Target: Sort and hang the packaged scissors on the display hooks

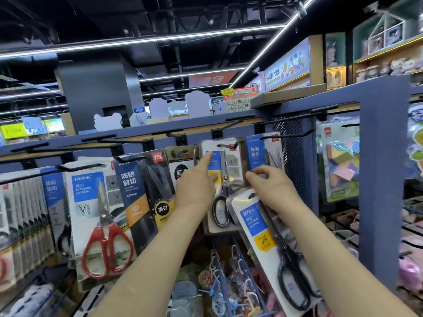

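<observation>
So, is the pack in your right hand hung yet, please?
Not yet: the right hand holds the pack tilted, its hang slot below the hooks.

left grip (196,188): index finger straight, tip touching the blue label of the hanging pack (231,170); other fingers folded
hanging pack: black-handled scissors, on a black hook (226,146), centre of the rack
right grip (272,186): fingers curled, holds the held pack (258,227) at its top end
held pack: black-handled scissors, blue and yellow label, tilted, top end just right of the hanging pack, handles nearest
blue pack (256,154): hangs just behind the right grip
black-blade pack (142,197): left of the left grip
red-handled pack (100,220): further left, hanging
blue post (382,179): right, upright
block pack (341,165): hangs between the perforated panel and the blue post
</observation>
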Action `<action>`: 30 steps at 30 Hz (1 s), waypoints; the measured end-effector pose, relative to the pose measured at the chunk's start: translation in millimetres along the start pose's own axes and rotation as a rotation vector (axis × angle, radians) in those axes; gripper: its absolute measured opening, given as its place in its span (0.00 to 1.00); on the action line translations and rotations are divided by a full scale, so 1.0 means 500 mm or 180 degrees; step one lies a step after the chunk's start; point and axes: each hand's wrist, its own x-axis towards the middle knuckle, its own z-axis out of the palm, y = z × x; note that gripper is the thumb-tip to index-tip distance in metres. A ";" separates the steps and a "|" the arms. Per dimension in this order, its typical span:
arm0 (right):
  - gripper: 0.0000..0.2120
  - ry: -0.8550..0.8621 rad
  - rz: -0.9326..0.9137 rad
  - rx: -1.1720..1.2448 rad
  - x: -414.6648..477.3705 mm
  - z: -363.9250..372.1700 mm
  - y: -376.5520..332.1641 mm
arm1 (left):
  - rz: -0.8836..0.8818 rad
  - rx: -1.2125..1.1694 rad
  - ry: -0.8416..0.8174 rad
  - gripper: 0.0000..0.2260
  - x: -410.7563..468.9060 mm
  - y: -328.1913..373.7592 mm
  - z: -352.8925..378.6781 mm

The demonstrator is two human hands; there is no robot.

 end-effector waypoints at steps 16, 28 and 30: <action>0.27 0.0674 -0.1243 0.1200 -0.080 -0.045 -0.088 | 0.0470 -0.2815 -0.0648 0.04 -0.137 0.075 -0.104; 0.03 -0.0206 -0.1269 0.2093 -0.099 -0.063 -0.121 | 0.0116 -0.3914 0.0033 0.05 -0.092 0.092 -0.125; 0.04 -0.0143 -0.1179 0.2061 -0.089 -0.059 -0.123 | -0.0047 -0.3887 -0.0072 0.04 -0.079 0.093 -0.123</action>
